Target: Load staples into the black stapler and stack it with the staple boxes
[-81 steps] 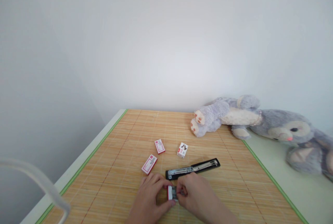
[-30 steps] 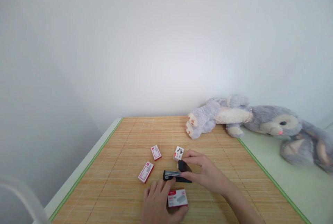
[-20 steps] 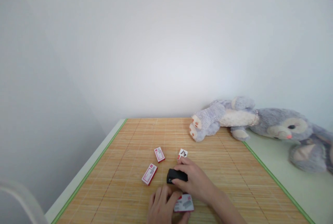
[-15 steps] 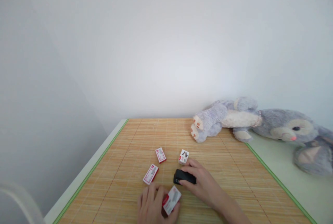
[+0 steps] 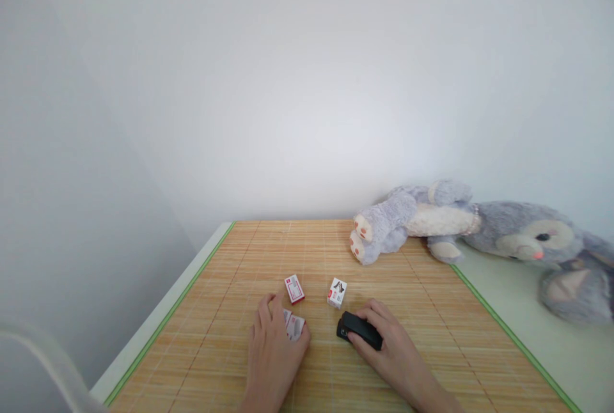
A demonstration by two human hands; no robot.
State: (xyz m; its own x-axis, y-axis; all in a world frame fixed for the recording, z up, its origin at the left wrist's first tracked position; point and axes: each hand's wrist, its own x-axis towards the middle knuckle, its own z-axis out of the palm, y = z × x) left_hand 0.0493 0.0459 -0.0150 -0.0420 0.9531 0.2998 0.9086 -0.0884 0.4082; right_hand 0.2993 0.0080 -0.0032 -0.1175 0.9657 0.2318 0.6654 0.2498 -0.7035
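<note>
My left hand [image 5: 272,352] lies low on the bamboo mat [image 5: 432,336], its thumb and fingers closed round a red-and-white staple box [image 5: 294,326] that rests on or just above the mat. The hand covers the spot where another such box lay. My right hand [image 5: 391,349] grips a black stapler [image 5: 359,330], which is folded shut and lies on the mat to the right of the box. The two hands are a short gap apart.
A second red-and-white box [image 5: 294,289] and a small white box [image 5: 337,293] lie just beyond the hands. A grey plush rabbit [image 5: 480,227] sprawls at the back right, partly on the pale green table surface [image 5: 542,342]. A blurred white curved thing [image 5: 48,349] shows at the lower left.
The stapler, earlier lying folded open, was closed by my right hand and drawn to the right. My left hand carried the staple box left and forward, over the box that lay there.
</note>
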